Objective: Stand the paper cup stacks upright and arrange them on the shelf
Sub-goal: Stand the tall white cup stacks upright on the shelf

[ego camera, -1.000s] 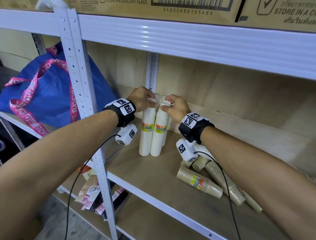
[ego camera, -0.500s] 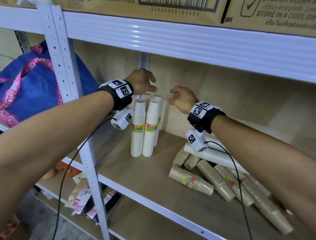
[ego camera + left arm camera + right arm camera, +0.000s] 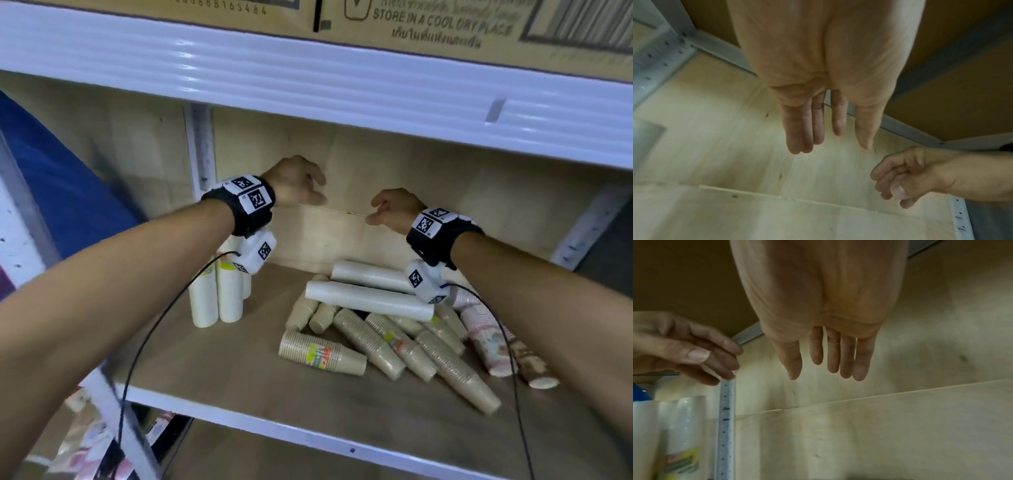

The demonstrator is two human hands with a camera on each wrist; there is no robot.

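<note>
Three white cup stacks point(image 3: 219, 291) stand upright at the back left of the wooden shelf point(image 3: 212, 370); the right wrist view shows them as white cup stacks point(image 3: 668, 426) at lower left. Two long white stacks point(image 3: 366, 296) lie on their sides further right, on a heap of brown stacks point(image 3: 394, 342) that also lie flat. My left hand point(image 3: 301, 185) and right hand point(image 3: 390, 209) hover above the shelf, both empty, with fingers relaxed. In the left wrist view my left hand point(image 3: 826, 129) hangs with straight fingers, as does my right hand point(image 3: 830, 360) in its own view.
Patterned pink and brown stacks point(image 3: 489, 339) lie flat at the right of the heap. A white upper shelf beam point(image 3: 308, 85) runs close above my hands, with cardboard boxes point(image 3: 428, 24) on it. A blue bag point(image 3: 68, 192) sits left, beyond the upright post point(image 3: 202, 147).
Both hands have let go of the upright white stacks, risen and moved right. The view has swung right, bringing the heap of lying stacks into sight.
</note>
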